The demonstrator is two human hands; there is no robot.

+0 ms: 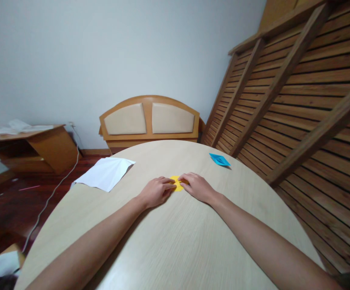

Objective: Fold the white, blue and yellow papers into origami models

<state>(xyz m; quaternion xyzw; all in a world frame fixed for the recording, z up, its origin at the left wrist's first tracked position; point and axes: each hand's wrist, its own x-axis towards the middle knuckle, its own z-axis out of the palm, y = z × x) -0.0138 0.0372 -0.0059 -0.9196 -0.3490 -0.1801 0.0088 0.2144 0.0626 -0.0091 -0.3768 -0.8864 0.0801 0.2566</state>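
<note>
Small yellow folded paper [178, 184], flat on the pale round counter [175, 241], mostly hidden. Pressed down from both sides by left hand [157, 192] and right hand [197, 187], fingers [169, 182] curled over its edges. Blue folded paper [219, 160] well apart.

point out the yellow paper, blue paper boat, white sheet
yellow paper [178, 184]: head view, strip showing between the two hands.
blue paper boat [220, 160]: head view, middle of the folded piece.
white sheet [106, 173]: head view, centre of the sheet at the table's left edge.
</note>
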